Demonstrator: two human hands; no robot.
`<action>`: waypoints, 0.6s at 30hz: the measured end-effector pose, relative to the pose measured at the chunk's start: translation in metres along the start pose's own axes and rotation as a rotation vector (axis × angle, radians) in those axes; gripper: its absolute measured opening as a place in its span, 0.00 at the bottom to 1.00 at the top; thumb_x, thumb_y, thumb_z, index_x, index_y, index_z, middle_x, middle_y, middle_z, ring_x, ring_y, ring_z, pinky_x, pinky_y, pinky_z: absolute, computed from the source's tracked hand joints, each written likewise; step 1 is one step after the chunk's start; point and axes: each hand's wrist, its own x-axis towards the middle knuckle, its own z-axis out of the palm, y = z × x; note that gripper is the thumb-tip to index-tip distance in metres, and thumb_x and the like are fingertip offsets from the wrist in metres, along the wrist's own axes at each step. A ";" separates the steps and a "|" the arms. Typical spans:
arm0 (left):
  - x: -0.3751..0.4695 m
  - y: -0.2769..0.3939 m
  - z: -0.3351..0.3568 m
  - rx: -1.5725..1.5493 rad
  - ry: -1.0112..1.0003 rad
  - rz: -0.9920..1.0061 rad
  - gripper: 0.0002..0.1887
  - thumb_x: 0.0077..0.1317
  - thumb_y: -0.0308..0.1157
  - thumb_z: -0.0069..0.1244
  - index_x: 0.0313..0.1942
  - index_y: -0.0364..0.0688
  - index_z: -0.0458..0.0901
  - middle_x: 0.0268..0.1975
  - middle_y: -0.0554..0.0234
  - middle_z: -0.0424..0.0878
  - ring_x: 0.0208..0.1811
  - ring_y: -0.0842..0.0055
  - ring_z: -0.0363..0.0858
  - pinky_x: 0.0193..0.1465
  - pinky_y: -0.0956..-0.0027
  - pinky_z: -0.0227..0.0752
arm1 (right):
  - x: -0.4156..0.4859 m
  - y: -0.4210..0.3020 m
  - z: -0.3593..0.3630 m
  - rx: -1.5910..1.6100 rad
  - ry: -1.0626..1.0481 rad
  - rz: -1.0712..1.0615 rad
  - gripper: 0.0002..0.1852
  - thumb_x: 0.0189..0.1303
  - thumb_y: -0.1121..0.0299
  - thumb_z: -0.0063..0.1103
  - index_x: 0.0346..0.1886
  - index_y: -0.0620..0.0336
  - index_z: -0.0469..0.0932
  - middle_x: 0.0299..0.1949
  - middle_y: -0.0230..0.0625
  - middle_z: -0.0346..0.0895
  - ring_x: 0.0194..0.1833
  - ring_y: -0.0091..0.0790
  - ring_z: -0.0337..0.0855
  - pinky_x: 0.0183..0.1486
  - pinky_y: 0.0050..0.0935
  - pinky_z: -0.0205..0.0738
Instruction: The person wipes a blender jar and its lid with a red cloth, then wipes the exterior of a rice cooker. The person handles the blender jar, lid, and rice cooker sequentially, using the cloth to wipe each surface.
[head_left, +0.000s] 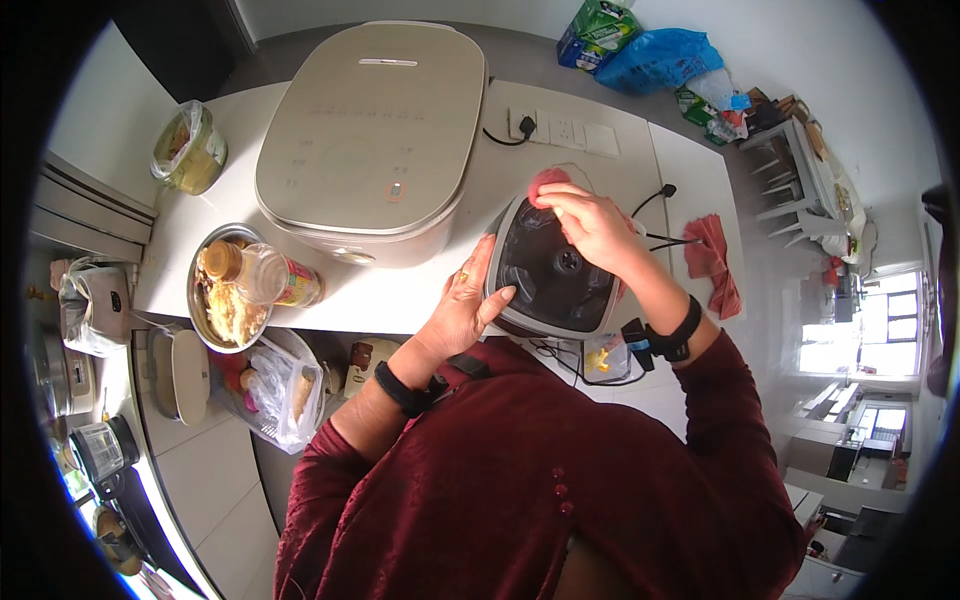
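Note:
A countertop appliance with a dark see-through lid (536, 289) stands at the counter's near edge. My left hand (469, 304) rests against its left side, fingers stretched along the rim and thumb spread onto the lid. Pinched in the fingers of my right hand (589, 225) is a pink cloth (549, 180), pressed at the lid's far edge. Part of the cloth is hidden behind the hand, and more pink shows along the appliance's right side. A second pink cloth (712, 262) lies crumpled on the counter to the right.
A large beige rice cooker (367, 142) stands behind my left hand. Left of it are a metal bowl (196, 319) of food, a brown-capped bottle (300, 281) and a green tub (199, 161). Black cords run near the wall sockets (562, 129). A plastic basket (266, 431) sits below the counter.

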 end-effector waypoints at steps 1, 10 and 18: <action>0.000 0.000 0.000 0.000 -0.005 -0.006 0.43 0.73 0.53 0.42 0.75 0.35 0.44 0.76 0.38 0.50 0.78 0.53 0.48 0.77 0.55 0.44 | 0.003 -0.002 0.004 0.030 -0.005 -0.008 0.11 0.66 0.79 0.51 0.48 0.65 0.81 0.52 0.40 0.81 0.49 0.41 0.83 0.52 0.32 0.77; -0.002 0.001 0.000 0.034 -0.005 -0.024 0.43 0.73 0.55 0.42 0.75 0.36 0.44 0.76 0.40 0.50 0.78 0.55 0.49 0.76 0.54 0.43 | 0.024 -0.014 0.007 0.062 -0.149 -0.159 0.11 0.51 0.86 0.51 0.35 0.63 0.79 0.40 0.37 0.81 0.39 0.40 0.83 0.40 0.34 0.76; -0.002 -0.001 0.000 0.018 -0.012 -0.051 0.42 0.73 0.55 0.41 0.76 0.41 0.45 0.78 0.46 0.47 0.80 0.57 0.45 0.76 0.46 0.40 | 0.004 0.016 -0.018 0.019 -0.062 -0.003 0.14 0.55 0.85 0.49 0.40 0.60 0.81 0.37 0.39 0.81 0.37 0.38 0.84 0.42 0.30 0.76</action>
